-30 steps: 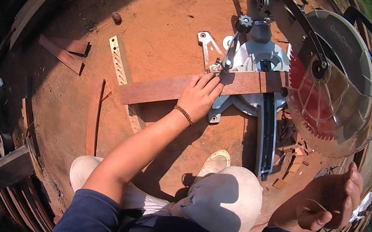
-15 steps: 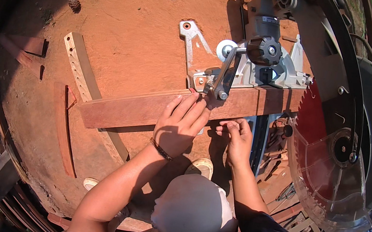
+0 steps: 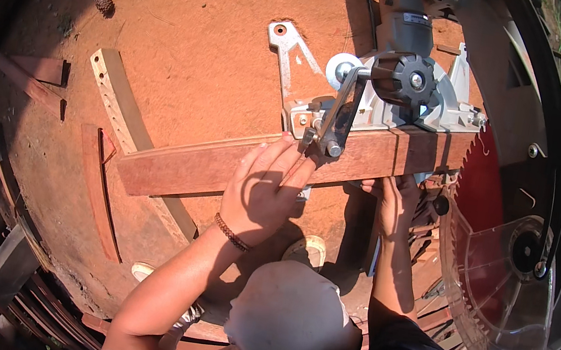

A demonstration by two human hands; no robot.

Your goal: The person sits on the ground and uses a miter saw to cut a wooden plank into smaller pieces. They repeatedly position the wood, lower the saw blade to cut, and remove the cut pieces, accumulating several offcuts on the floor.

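A long reddish-brown wooden beam (image 3: pixel 222 169) lies across the bed of a miter saw (image 3: pixel 447 110). My left hand (image 3: pixel 264 191) rests flat on the beam with its fingers stretched over it, fingertips near the far edge beside the saw's metal clamp (image 3: pixel 337 121). My right hand (image 3: pixel 397 198) is at the beam's near edge, close to the saw blade (image 3: pixel 473 200). Its fingers are curled and partly hidden beneath the beam, so what they grip does not show. The toothed blade stands at the beam's right end, behind a clear guard (image 3: pixel 490 343).
A light timber with holes (image 3: pixel 122 100) runs under the beam's left part. Beyond it on the reddish ground lie a curved wood strip (image 3: pixel 100 189) and a pinecone (image 3: pixel 104 5). A black knob (image 3: pixel 412 80) stands above the saw. Wood scraps are piled at lower left.
My right hand has moved right along the beam's near edge, toward the blade, and its fingers have gone partly under the beam. My left hand stays on the beam, shifted slightly in view.
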